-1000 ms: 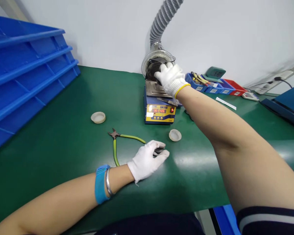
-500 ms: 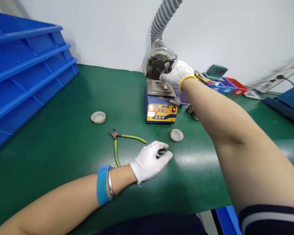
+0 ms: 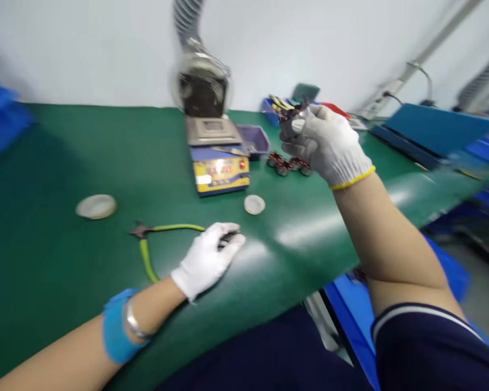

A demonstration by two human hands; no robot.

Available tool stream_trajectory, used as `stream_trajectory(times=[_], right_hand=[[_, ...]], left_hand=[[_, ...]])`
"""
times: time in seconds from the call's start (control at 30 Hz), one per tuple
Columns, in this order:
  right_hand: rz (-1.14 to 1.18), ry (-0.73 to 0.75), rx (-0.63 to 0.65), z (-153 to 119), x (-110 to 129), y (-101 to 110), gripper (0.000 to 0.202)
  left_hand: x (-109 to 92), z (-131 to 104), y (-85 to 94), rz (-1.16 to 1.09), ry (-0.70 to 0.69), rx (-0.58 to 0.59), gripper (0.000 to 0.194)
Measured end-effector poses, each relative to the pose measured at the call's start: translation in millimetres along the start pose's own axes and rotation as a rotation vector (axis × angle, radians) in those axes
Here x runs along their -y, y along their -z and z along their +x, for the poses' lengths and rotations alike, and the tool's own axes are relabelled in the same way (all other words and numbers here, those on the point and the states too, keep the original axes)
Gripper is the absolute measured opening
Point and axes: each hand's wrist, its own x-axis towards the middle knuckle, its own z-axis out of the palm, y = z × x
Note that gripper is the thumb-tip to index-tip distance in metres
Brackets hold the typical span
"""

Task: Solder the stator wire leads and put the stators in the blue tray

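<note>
My right hand (image 3: 326, 141), in a white glove with a yellow cuff, is raised right of the soldering pot and closed on a small dark motor part (image 3: 291, 122) with reddish wires. My left hand (image 3: 209, 258), also gloved, rests on the green table, fingers curled round something dark and mostly hidden. Just left of it lie open green-handled cutters (image 3: 146, 255). The blue and yellow soldering pot (image 3: 222, 174) stands ahead, a metal tool across its front. Several similar motor parts (image 3: 283, 166) sit on the table below my right hand.
A white round dish (image 3: 96, 207) is at the left, a smaller one (image 3: 254, 205) before the pot. Behind are a purple tray (image 3: 258, 138), a blue bin (image 3: 270, 111) and a grey hose (image 3: 187, 19). Blue crates (image 3: 2, 117) stand far left, a blue case (image 3: 436, 130) at the right.
My right hand has moved right, away from the pot, carrying the part. The view has turned right. My left hand stays on the table beside the cutters.
</note>
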Motion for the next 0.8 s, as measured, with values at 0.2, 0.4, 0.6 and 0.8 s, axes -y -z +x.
stream_trajectory(times=[0.2, 0.4, 0.6, 0.8], right_hand=[[-0.472, -0.182, -0.367, -183, -58, 135, 0.067], [-1.031, -0.572, -0.366, -322, -130, 195, 0.03], [-1.207, -0.48, -0.16, -358, -183, 207, 0.023], [-1.311, -0.235, -0.297, -344, -186, 213, 0.036]], left_hand=[[8, 6, -9.6, 0.078, 0.11, -0.039, 0.045], [-6, 0, -17.2, 0.04, 0.184, -0.029, 0.046], [-11, -1, -20.1, 0.035, 0.206, -0.069, 0.042], [5, 0, -17.5, 0.067, 0.122, 0.022, 0.051]])
